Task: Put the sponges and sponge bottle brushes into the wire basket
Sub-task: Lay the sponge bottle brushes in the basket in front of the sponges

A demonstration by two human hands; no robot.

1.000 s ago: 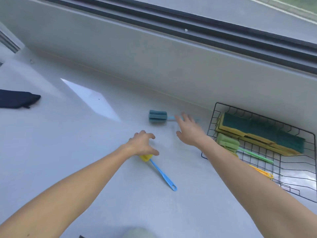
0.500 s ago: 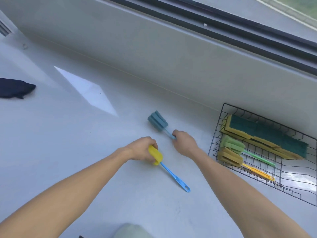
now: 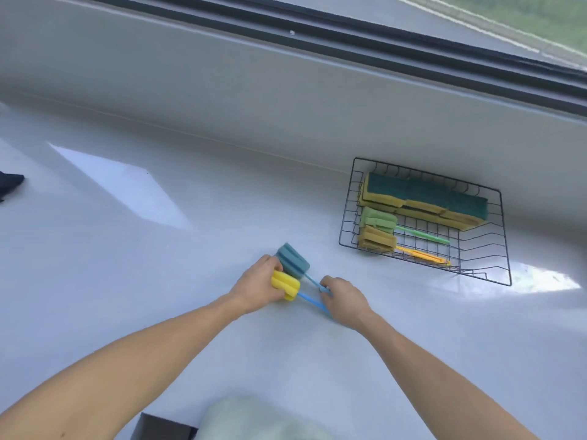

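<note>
Gripping the yellow sponge head (image 3: 285, 284), the left hand (image 3: 258, 289) also touches the blue-grey sponge head (image 3: 292, 260) just behind it. The right hand (image 3: 342, 300) is closed on both blue handles (image 3: 309, 299). To the right on the desk (image 3: 158, 281), the wire basket (image 3: 503, 236) holds stacked sponges (image 3: 425, 201) and two brushes (image 3: 379, 231).
</note>
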